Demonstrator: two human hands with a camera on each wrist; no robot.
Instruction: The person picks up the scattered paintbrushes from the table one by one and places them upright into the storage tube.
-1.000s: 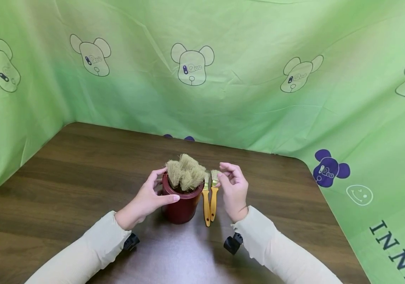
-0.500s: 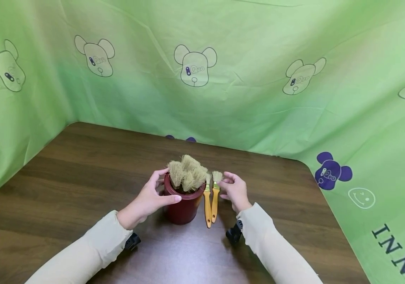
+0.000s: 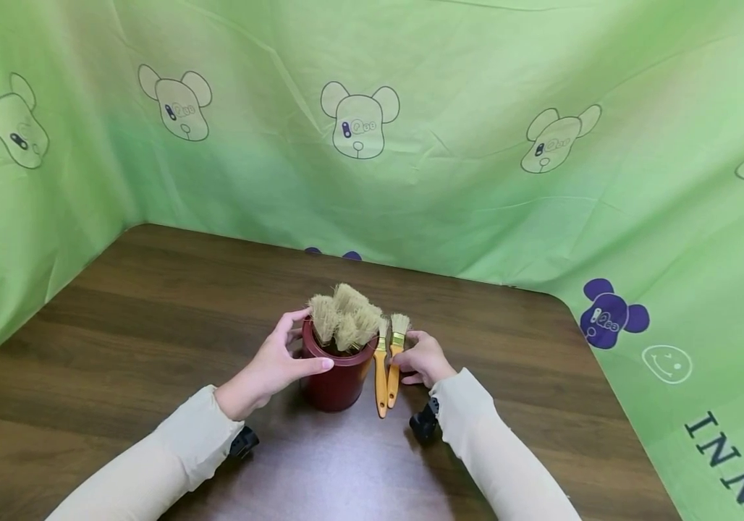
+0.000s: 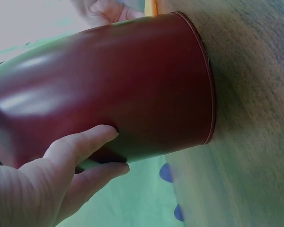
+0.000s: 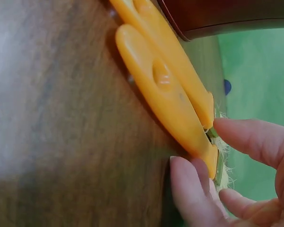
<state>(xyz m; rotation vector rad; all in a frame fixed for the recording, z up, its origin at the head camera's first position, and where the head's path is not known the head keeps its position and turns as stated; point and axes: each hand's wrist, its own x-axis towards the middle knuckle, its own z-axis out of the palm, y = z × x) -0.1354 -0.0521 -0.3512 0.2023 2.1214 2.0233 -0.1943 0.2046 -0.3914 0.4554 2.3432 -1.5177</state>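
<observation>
A dark red round pot [image 3: 336, 383] stands upright on the table in the head view. Several pale bristle heads [image 3: 346, 318] stick up from it; what is below them is hidden inside. My left hand [image 3: 274, 365] holds the pot's left side, thumb at the front of the rim and fingers behind. Right of the pot lie two paintbrushes with orange handles, bristles pointing away. The left paintbrush [image 3: 381, 383] lies closest to the pot. Around the right paintbrush [image 3: 394, 380] curl the thumb and fingers of my right hand [image 3: 425, 358], near its ferrule. Its handle still rests on the table.
The brown wooden table [image 3: 183, 304] extends on all sides of the pot. Green printed cloth [image 3: 437, 202] hangs along its back and sides. A black wrist camera [image 3: 242, 441] is strapped under the left sleeve, another wrist camera [image 3: 424, 421] under the right.
My right hand has come down from above the bristles to the right paintbrush's handle, and its fingers have moved in around it. The left hand keeps its place on the pot.
</observation>
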